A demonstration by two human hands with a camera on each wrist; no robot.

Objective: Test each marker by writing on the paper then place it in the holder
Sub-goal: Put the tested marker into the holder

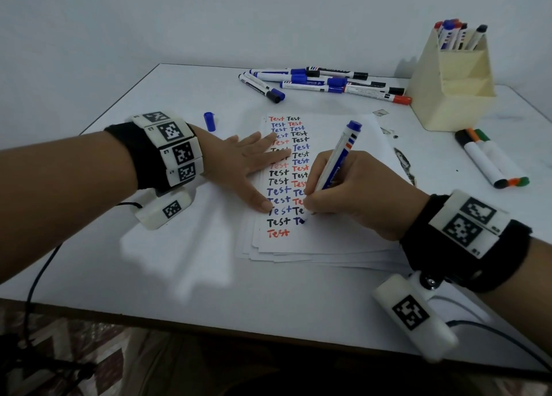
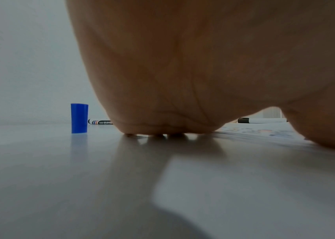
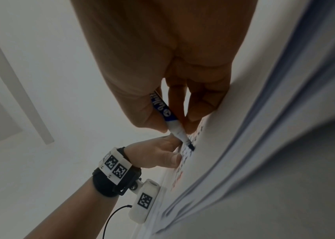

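Note:
My right hand (image 1: pixel 343 192) grips a blue marker (image 1: pixel 337 159) like a pen, its tip on the paper (image 1: pixel 334 237) beside the lowest black "Test". In the right wrist view the marker (image 3: pixel 168 116) slants down to the sheet between thumb and fingers. My left hand (image 1: pixel 242 162) lies flat with fingers spread on the left side of the paper, over the columns of red, blue and black words. The marker's blue cap (image 1: pixel 209 121) stands upright on the table, also shown as the cap (image 2: pixel 79 118) in the left wrist view. The cream holder (image 1: pixel 451 88) at the back right holds several markers.
A pile of several capped markers (image 1: pixel 322 82) lies at the back of the white table (image 1: pixel 149 276). Three markers (image 1: pixel 493 159) with black, orange and green caps lie right of the paper. A cable (image 1: pixel 38 270) runs off the left front edge.

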